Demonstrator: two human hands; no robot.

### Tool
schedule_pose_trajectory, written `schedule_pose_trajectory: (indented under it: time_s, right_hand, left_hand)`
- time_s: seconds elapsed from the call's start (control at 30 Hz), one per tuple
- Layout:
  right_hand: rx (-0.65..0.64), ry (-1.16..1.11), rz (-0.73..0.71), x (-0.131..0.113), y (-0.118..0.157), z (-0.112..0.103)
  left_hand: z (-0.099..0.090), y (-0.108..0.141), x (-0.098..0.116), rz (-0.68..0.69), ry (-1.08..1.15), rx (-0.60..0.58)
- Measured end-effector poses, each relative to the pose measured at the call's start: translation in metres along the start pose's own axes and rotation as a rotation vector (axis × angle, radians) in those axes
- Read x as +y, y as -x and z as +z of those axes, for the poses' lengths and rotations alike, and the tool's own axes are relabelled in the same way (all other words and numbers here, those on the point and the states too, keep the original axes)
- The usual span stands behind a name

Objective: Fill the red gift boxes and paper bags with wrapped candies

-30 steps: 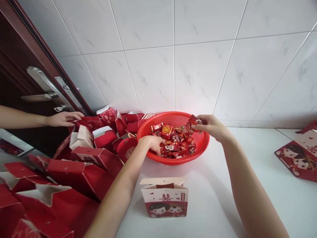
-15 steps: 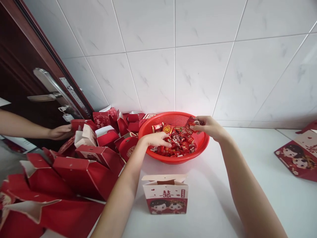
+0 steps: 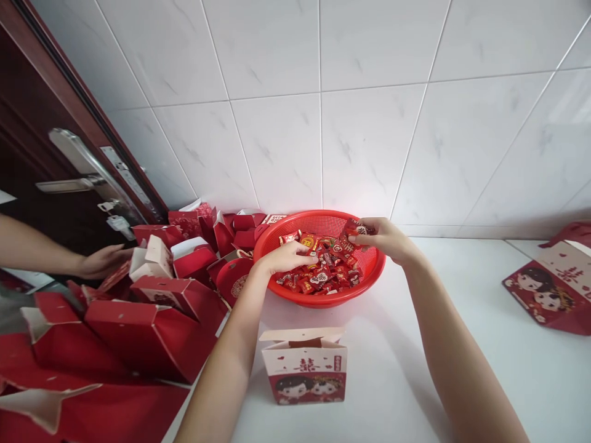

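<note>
A red plastic basket [image 3: 318, 301] holds many wrapped candies [image 3: 330, 271], mostly in red wrappers. My left hand [image 3: 289, 255] reaches in over the near left of the pile, thumb and fingers a little apart, with the fingertips on the candies. At the right rim, my right hand [image 3: 385, 240] is closed round several dark red wrapped candies [image 3: 357, 231], partly hidden by its fingers. In front of the basket an upright cardboard gift box [image 3: 305, 372], white and red with two cartoon faces, stands with its top open.
Many red gift boxes [image 3: 138, 332] crowd the left side, several with open tops. Another person's hand [image 3: 106, 261] reaches among them, by a dark door with a metal handle [image 3: 92, 160]. At right another printed box [image 3: 549, 289] lies tilted on the white table [image 3: 462, 295]. A tiled wall rises behind.
My left thumb and fingers have drawn closer together over the candies. My right hand stays at the rim with its candies. The other person's hand has shifted left and down.
</note>
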State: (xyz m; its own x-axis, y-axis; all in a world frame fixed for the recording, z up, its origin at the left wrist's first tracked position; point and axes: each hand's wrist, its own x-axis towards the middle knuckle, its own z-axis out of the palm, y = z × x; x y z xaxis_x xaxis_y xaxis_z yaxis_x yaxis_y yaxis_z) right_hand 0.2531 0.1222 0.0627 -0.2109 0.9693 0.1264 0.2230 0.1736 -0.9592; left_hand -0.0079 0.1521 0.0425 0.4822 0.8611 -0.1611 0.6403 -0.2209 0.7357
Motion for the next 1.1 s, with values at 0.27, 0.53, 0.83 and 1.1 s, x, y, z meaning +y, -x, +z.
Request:
schedule_pose_trajectory:
  time_s: [0.27,0.53,0.83,1.1]
  right_hand:
    - [-0.033,-0.006,0.057,-0.001,0.0,-0.001]
    - [-0.122,0.174,0.02,0.003,-0.002,0.0]
    - [-0.124,0.287,0.015,0.005,-0.002,0.001]
    - [-0.117,0.272,-0.008,0.001,0.0,0.0]
  left_hand:
    - [-0.005,0.0,0.0,0.103,-0.078,0.098]
    - [-0.002,-0.002,-0.002,-0.08,-0.25,-0.041]
    - [0.003,0.003,0.004,-0.123,-0.376,-0.259]
    - [0.008,0.005,0.009,-0.177,-0.542,-0.231]
